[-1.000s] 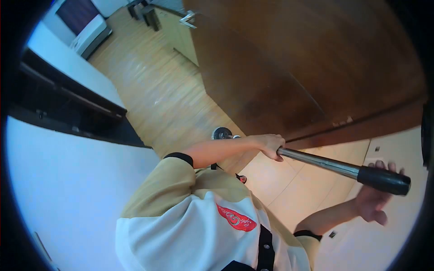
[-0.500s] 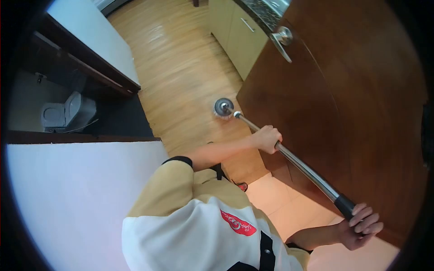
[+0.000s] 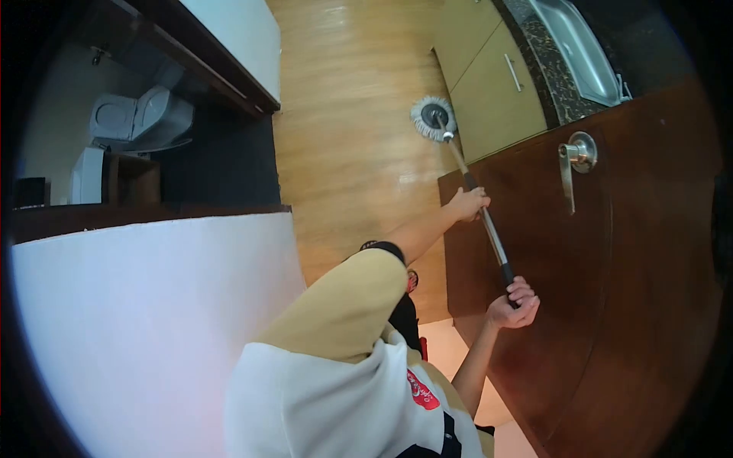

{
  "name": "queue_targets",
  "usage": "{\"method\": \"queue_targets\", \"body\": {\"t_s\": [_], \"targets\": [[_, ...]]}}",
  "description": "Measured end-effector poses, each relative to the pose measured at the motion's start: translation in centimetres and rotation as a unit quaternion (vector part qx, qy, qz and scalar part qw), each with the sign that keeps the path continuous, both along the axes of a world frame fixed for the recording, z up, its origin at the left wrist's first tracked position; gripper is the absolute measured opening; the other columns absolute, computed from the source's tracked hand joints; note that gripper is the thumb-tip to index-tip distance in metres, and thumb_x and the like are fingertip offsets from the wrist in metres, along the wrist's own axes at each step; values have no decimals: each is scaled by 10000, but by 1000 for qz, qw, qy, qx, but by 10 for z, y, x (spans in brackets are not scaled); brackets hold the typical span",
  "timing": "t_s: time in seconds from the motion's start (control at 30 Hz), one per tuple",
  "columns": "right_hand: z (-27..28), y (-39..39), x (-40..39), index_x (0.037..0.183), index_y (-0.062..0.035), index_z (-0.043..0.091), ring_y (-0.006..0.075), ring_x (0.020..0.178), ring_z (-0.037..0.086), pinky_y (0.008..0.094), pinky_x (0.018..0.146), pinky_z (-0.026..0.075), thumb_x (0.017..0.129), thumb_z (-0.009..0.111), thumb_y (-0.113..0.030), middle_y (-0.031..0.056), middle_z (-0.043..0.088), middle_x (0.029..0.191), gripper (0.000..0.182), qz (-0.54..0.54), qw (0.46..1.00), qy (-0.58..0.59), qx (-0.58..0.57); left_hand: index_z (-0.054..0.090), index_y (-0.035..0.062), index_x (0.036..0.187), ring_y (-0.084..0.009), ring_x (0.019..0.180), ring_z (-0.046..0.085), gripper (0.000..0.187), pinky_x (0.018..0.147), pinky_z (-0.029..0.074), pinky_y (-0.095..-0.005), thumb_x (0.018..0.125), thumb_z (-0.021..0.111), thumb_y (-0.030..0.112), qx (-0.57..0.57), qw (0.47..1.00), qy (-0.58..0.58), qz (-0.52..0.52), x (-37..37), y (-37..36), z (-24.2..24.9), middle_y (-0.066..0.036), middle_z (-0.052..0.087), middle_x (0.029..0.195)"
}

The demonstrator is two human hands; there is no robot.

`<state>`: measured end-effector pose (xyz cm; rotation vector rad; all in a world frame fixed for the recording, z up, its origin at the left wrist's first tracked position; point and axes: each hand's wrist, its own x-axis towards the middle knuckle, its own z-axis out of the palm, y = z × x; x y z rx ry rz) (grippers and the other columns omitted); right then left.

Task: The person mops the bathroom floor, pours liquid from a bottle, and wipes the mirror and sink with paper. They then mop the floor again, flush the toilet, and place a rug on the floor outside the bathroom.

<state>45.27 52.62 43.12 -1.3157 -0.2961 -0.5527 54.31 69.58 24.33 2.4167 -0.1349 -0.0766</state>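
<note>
A mop with a round, fringed white-and-grey head rests on the wooden floor beside the base cabinet. Its metal pole slants down through both hands. My left hand is wrapped round the pole just below a dark collar. Lower down, my right hand grips the black end of the handle, palm facing up. The brown door stands close to the right of both hands.
The door's metal lever handle juts out at the right. A pale cabinet under a dark countertop with a steel sink lies beyond. White walls and a doorway to a toilet are at left.
The mop head has moved farther forward along the floor, up against the cabinet side. Both hands went with the pole, my right hand shifting nearer my left. The view has turned too.
</note>
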Motion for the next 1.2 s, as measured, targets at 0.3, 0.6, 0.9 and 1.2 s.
{"method": "queue_targets", "body": {"t_s": [0.3,0.6,0.9,1.2], "targets": [[27,36,60,550,-87,308,170,431,352,372,569,417,838,371,-131,47,303,464,298,106,991,68,51,526,137,912,-232,1055,469,268,673,462,-424,677,558,13,-10,987,-84,136,6,48,23,-27,533,959],[8,115,63,555,-55,356,187,439,400,386,563,429,831,372,-89,74,381,479,279,327,938,91,72,501,83,928,-322,1078,449,304,817,428,-457,651,564,-27,5,947,-100,307,-80,144,-7,-105,531,1050],[28,71,51,537,12,404,191,468,443,339,524,418,813,401,7,83,439,513,276,511,858,42,2,426,76,1161,-395,1140,369,578,1040,230,-487,628,633,-7,-14,925,-30,378,-168,135,-29,-205,430,1138],[131,-15,84,575,20,431,177,480,483,339,547,459,798,416,65,67,467,524,227,381,905,-52,-182,482,66,1051,-348,1046,423,452,943,323,-408,632,637,-4,-178,960,-89,199,-20,22,1,-159,466,1035]]}}
